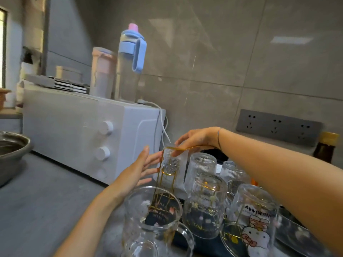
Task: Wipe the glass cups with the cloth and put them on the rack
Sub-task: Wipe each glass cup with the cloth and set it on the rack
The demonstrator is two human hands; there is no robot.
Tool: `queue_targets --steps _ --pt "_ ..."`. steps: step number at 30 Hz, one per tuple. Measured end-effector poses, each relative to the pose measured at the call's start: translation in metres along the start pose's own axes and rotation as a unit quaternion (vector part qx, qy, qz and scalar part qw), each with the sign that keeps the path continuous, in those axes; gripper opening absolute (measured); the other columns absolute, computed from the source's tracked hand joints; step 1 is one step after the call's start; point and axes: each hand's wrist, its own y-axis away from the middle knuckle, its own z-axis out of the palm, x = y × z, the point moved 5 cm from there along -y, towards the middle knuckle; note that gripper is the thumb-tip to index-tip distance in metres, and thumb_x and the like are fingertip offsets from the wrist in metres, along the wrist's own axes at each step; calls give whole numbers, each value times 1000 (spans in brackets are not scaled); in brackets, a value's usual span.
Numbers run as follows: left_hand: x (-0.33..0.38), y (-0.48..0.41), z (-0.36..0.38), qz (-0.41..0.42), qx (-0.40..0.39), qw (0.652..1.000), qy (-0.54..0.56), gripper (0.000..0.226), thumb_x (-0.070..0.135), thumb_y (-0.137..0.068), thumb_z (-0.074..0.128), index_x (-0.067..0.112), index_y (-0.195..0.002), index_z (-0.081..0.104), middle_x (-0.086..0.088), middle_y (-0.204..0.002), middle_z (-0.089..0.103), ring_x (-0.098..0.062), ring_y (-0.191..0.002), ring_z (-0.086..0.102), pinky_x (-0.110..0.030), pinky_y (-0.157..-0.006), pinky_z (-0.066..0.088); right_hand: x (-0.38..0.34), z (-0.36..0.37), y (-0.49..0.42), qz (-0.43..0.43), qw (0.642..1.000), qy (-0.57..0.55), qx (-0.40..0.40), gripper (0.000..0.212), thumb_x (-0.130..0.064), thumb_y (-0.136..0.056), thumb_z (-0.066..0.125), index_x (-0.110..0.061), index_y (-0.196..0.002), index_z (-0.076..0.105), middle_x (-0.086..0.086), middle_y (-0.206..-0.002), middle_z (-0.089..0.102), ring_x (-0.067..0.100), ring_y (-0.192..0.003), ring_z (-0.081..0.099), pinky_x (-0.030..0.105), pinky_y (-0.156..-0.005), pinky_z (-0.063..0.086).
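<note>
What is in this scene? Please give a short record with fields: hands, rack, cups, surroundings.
left hand: open, fingers spread beside the rack, holding nothing
right hand: resting on the top loop of the rack; grip unclear
rack: thin gold wire cup rack, upright
cups: several clear glass cups on the rack, upside down, one with a cartoon cat print
surroundings: white microwave oven, blue-capped clear bottle on top

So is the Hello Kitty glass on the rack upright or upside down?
Upside down. The Hello Kitty glass sits mouth-down over a gold rack prong, its thick base on top and its lettering inverted.
</note>
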Motion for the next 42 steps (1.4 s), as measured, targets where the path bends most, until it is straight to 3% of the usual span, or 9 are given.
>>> queue_targets --steps 19,23,26,28,30,32,35,39,42 --pt "-6 -5 -3 -21 12 1000 6 73 81 -63 23 47 -120 52 7 -143 51 -15 -124 54 -39 -106 40 -4 11 -8 -32 999 -38 -22 45 -29 -87 66 -12 -123 46 -3 -108 53 16 -104 50 28 -88 47" --pt "-7 -2 -3 -25 19 999 7 65 77 -67 21 45 -114 54 12 -133 53 -14 -117 57 -46 -113 36 0 8 -6 -42 997 -44 -37 35 -38 -88 62 -15 -113 55 -1 -123 57 16 -111 54 35 -104 42" --pt "-4 0 -5 -26 25 999 3 63 74 -70 20 42 -112 55 9 -132 54 -17 -115 59 -43 -110 39 6 -9 -3 -42 995 -13 88 50 -50 -85 61 -12 -119 60 1 -121 61 14 -101 63 33 -95 47" --pt "-2 1 -8 -19 50 999 5 63 70 -73 22 38 -115 55 6 -133 56 -16 -110 61 -39 -103 44 5 -25 6 -87 964 -87 234 32 -36 -88 64 -11 -107 66 4 -108 65 14 -87 61 24 -77 49" --pt "1 4 -12 -11 83 996 12 60 67 -79 25 34 -119 55 3 -136 56 -16 -108 61 -39 -100 46 4 -35 30 -137 909 -181 350 8 -22 -89 64 -15 -86 67 4 -94 65 15 -85 58 25 -77 50" --pt "2 15 -12 -17 119 992 33 54 61 -91 27 29 -123 55 -1 -136 57 -20 -110 62 -38 -97 48 -1 -27 67 -182 877 -222 386 7 -15 -90 62 -14 -84 65 1 -84 64 13 -81 58 14 -73 48" --pt "2 37 -13 -33 145 987 56 56 60 -92 32 22 -128 54 -2 -133 58 -22 -108 63 -38 -94 48 -14 10 122 -224 885 -243 327 7 -20 -89 64 -14 -92 66 -5 -82 65 7 -80 61 10 -74 48" --pt "-8 79 -2 -41 102 994 25 105 96 -38 58 35 -123 53 8 -129 58 -10 -115 58 -32 -97 46 -18 72 172 -211 923 -262 188 21 -31 -86 63 -25 -106 64 -13 -100 66 -6 -86 62 10 -77 51" --pt "-15 102 18 -16 31 999 4 132 80 -23 79 32 -138 35 8 -130 53 -1 -115 56 -16 -88 48 -14 112 192 -177 934 -277 138 33 -31 -89 60 -22 -121 58 -18 -108 60 -11 -92 56 -1 -73 44"
